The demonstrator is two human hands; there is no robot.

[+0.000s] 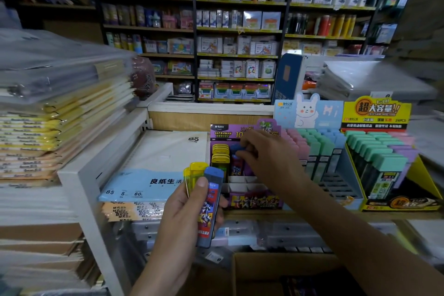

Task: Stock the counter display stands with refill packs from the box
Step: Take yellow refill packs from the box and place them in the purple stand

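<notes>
Nearest, below the purple display stand (242, 168), the cardboard box (283, 269) sits open, its contents too dark to read. The left hand (182, 214) keeps a fan of refill packs (206, 199), one blue and two yellow, its fingers (201, 184) wrapped round them. At the stand, the right hand (262, 151) pinches a blue pack (237, 149) into a slot beside the yellow row; empty slots in front suggest the stocking is roughly half done. Right of it, the pastel stand (319, 151) and yellow stand (384, 158) look nearly full. All rest on the table (312, 214); behind the purple stand rise stationery shelves (240, 31).
</notes>
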